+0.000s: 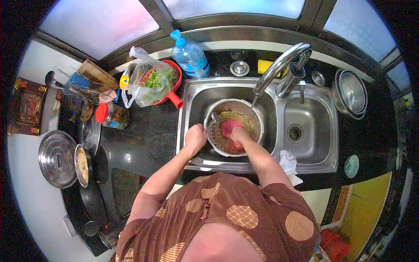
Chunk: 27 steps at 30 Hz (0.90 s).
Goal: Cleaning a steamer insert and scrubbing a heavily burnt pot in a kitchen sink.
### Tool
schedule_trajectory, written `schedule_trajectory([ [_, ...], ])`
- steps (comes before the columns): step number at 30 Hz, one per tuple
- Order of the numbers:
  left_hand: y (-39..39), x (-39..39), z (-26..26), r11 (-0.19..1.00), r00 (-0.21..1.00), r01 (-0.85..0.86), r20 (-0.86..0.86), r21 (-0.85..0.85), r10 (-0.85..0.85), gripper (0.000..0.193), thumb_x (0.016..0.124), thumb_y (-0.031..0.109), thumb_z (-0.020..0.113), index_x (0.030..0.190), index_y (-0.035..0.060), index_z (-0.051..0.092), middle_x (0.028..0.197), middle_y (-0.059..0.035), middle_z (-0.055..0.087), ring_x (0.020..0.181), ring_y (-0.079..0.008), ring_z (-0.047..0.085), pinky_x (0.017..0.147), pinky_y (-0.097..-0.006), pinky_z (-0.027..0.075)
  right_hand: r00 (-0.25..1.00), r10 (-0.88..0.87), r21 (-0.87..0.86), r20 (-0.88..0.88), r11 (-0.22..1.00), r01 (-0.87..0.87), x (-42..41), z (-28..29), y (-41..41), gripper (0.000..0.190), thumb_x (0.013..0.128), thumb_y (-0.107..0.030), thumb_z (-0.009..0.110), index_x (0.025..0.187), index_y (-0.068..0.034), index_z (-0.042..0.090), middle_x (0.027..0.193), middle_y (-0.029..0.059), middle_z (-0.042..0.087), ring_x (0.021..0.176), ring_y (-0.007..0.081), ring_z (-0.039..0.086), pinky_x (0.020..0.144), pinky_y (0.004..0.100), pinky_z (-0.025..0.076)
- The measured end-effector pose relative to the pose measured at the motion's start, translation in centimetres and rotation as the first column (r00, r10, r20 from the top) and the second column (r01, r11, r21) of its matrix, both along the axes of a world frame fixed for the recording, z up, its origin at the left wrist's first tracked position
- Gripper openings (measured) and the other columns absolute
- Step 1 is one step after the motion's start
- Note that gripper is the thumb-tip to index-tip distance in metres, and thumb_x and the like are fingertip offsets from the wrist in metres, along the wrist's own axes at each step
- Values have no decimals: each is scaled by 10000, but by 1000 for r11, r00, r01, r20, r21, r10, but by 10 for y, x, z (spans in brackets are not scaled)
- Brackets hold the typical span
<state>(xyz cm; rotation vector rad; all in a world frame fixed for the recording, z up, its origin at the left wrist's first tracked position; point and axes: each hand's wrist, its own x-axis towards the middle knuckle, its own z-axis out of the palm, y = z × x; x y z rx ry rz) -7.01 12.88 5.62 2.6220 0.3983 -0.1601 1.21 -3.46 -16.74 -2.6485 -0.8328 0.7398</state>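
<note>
A round metal pot (261, 121) stands in the larger sink basin, with murky brownish liquid inside. My left hand (196, 136) is closed at the pot's left rim, where a shiny metal utensil (214, 117) leans inside; which of the two it grips is unclear. My right hand (240, 135) reaches into the pot, fingers on a pink-red cloth or scrubber (231, 127), its exact kind not plain. More of the red stuff shows below that hand. From the curved chrome faucet (278, 70), a thin stream of water falls into the pot near its upper right.
The smaller basin (306, 114) adjoins on the right, a white cloth (288, 162) at its front edge. Behind the sink stand a blue-capped water bottle (191, 59) and a red colander (176, 100) with bagged greens. Metal bowls (352, 91) rest at right, a red-lidded jar (113, 116) at left.
</note>
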Motion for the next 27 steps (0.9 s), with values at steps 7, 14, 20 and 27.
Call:
schedule_trajectory([
  [7,-13,7,10,942,849,-181,-528,-284,4,159,771,47,488,884,-47,546,696,-251,600,778,-388,618,662,-460,481,893,-375,563,-249,695,448,-31,181,-14,411,801,-337,532,991,18,610,967,279,582,939,370,567,824,408,433],
  [14,-41,6,-13,765,981,165,26,-623,-190,248,771,0,402,891,-69,608,661,-98,598,632,-145,541,620,-313,463,843,-538,925,9,325,198,-40,163,6,219,805,-170,582,833,13,466,879,211,482,885,373,481,764,431,393],
  [20,-43,7,19,721,968,58,-137,-690,-209,227,802,26,441,927,-47,615,578,9,510,548,-98,500,520,-261,422,746,-580,829,-328,202,522,-20,158,13,261,878,-264,499,807,-13,503,756,131,511,704,291,544,634,377,440],
  [27,-35,-14,14,775,886,429,49,-464,-461,230,782,33,475,966,-19,603,607,-163,577,566,-215,576,581,-359,465,188,28,190,-982,123,974,12,145,-12,297,886,-332,495,878,-39,547,745,80,555,612,193,552,594,353,493],
])
